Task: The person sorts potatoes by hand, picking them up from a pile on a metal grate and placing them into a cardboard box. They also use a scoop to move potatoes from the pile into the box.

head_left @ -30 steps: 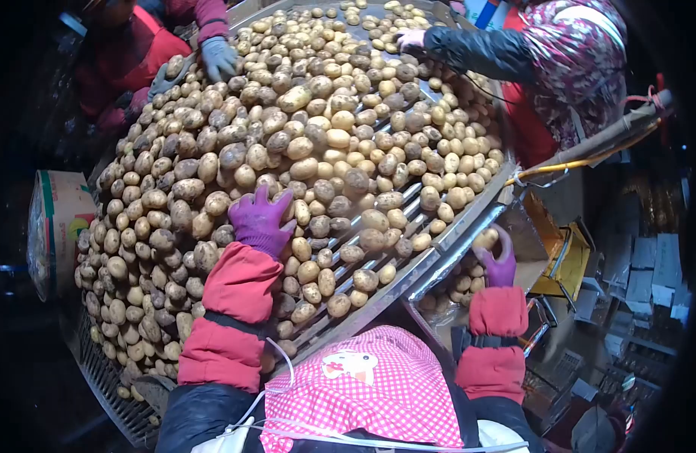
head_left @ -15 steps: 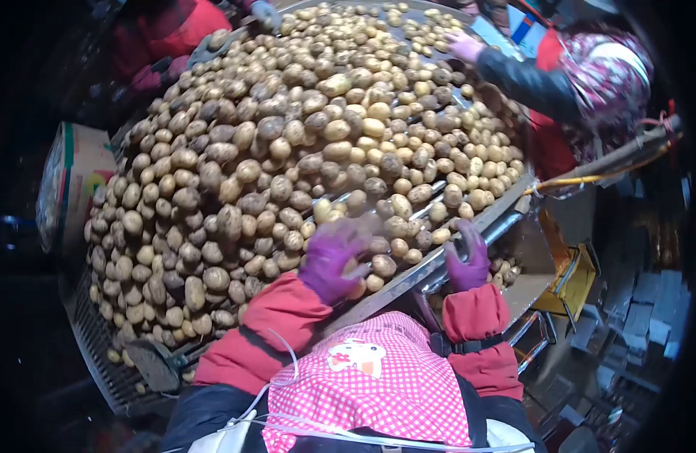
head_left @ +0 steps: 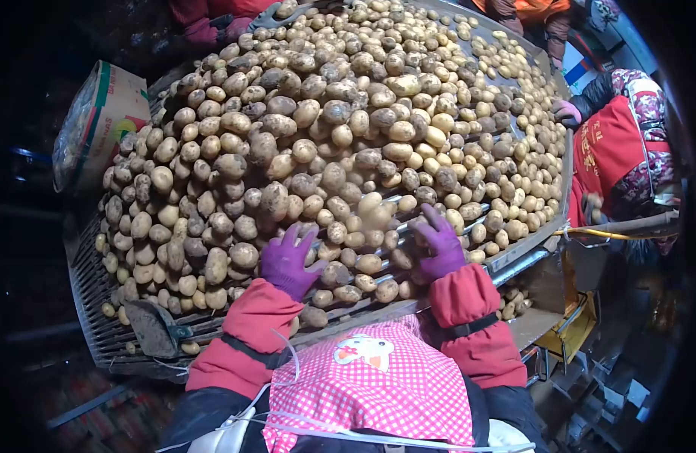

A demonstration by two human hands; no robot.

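Note:
A large heap of potatoes (head_left: 280, 124) covers a slatted metal rack (head_left: 114, 332). At the heap's near side, my left hand (head_left: 291, 260), in a purple glove, has its fingers spread against the potatoes and holds none of them. My right hand (head_left: 441, 245), gloved the same way, reaches over the bars to the right with fingers apart and nothing in its grasp. Between the two hands, several loose potatoes lie on the bars. One pale potato (head_left: 372, 215) just beyond them looks blurred.
A cardboard box (head_left: 114, 113) stands at the left. A small shovel-like scoop (head_left: 153, 329) rests on the near-left bars. A co-worker in a red apron (head_left: 608, 147) is at the right; others are at the far side. A yellow chair (head_left: 578, 328) stands lower right.
The view has turned, shifting the heap. My left hand has moved left and its fingers now show spread. My right hand has gone from the rack's edge to over the bars.

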